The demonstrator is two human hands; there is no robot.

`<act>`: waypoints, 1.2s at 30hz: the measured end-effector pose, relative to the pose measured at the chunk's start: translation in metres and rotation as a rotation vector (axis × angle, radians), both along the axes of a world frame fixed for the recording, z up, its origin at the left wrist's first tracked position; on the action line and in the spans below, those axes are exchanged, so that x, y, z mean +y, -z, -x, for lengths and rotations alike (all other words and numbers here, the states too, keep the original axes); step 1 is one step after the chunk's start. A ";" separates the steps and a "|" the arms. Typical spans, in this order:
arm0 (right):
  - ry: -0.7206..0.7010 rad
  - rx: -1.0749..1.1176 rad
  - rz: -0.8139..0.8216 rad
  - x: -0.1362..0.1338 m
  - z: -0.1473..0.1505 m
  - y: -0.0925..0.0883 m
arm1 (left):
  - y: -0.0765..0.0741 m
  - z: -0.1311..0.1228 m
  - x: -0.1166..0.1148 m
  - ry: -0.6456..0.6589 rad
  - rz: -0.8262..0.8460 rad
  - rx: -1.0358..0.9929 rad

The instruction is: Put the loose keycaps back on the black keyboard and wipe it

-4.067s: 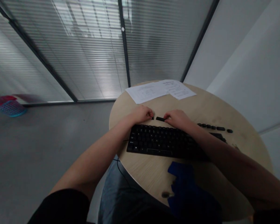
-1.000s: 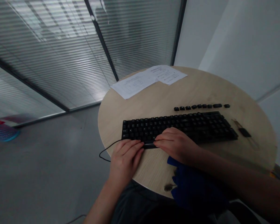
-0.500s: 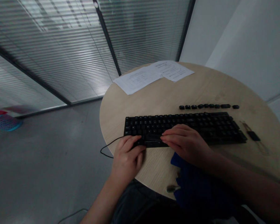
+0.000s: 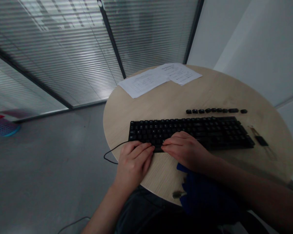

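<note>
A black computer keyboard (image 4: pixel 219 131) lies on the round wooden table. At its front edge a long dark key, looking like the space bar (image 4: pixel 158 149), shows between my fingertips. My left hand (image 4: pixel 134 162) is at the left end of this key, its fingers drawn together and pointing right. From the other side my right hand (image 4: pixel 185 149) meets the key with bunched fingertips, the wrist passing over a blue cloth (image 4: pixel 202 191). My fingers cover how the key sits in the keyboard.
Several loose keycaps (image 4: pixel 213 110) lie in a row behind the keyboard. Right of it is a small tool with a black handle (image 4: pixel 261 140). A brush (image 4: pixel 177 194) lies by the cloth. Paper sheets (image 4: pixel 146 83) rest at the back. The keyboard's cable (image 4: pixel 107 156) loops over the left table edge.
Both hands have come closer together along the keyboard's front edge. The long key, raised between them before, now lies lower and is more covered by my fingers.
</note>
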State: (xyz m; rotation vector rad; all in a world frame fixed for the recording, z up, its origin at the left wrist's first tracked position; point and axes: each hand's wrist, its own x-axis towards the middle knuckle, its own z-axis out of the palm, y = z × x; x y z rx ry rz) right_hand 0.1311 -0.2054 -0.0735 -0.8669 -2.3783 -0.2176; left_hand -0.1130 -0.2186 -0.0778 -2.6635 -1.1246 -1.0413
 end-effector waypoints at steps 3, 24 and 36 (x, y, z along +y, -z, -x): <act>0.003 -0.030 0.010 -0.001 0.001 0.000 | 0.000 -0.001 0.003 -0.021 -0.005 0.034; 0.088 -0.171 0.160 -0.006 -0.031 -0.016 | -0.013 -0.015 -0.001 -0.083 -0.094 0.194; 0.566 -0.228 0.407 0.067 -0.121 -0.072 | 0.000 -0.064 -0.013 0.026 -0.049 0.263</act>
